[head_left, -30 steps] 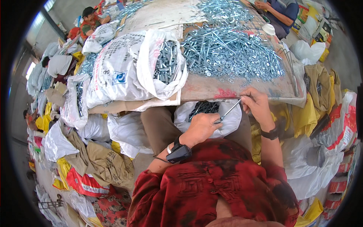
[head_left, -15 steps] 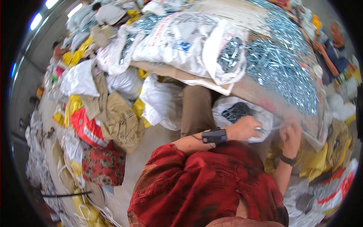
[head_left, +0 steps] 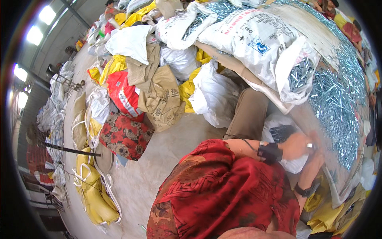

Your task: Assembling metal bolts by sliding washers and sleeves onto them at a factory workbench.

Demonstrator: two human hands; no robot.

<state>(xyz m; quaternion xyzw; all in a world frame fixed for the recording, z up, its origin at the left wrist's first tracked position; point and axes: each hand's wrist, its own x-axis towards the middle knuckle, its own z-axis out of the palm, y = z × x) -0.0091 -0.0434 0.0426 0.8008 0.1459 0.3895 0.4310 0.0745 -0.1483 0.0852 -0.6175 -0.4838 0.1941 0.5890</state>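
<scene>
My left hand [head_left: 295, 147], with a small dark device strapped at the wrist, reaches across to the table's near edge. Its fingers look curled in, and a bright glint shows on them; what they hold cannot be made out. Close against it is my right hand [head_left: 315, 161], which wears a dark wristband. Motion smears its fingers. Below my left hand sits an open white sack [head_left: 295, 164] holding dark slender pieces [head_left: 281, 133]. On the tabletop beyond both hands spreads a heap of shiny slender metal pieces [head_left: 338, 107], like bolts or pins.
A large white woven sack [head_left: 242, 34] lies on the table, its mouth spilling metal pieces. Tan sacks [head_left: 161, 95], a red bag [head_left: 121, 91], a flowered cushion [head_left: 125, 135] and yellow sacks [head_left: 93, 193] crowd the left floor. Another person [head_left: 352, 34] is at the far right.
The view has swung left, so the scene sits further right. My hands have come closer together at the table edge; the thin strip seen between them earlier no longer shows.
</scene>
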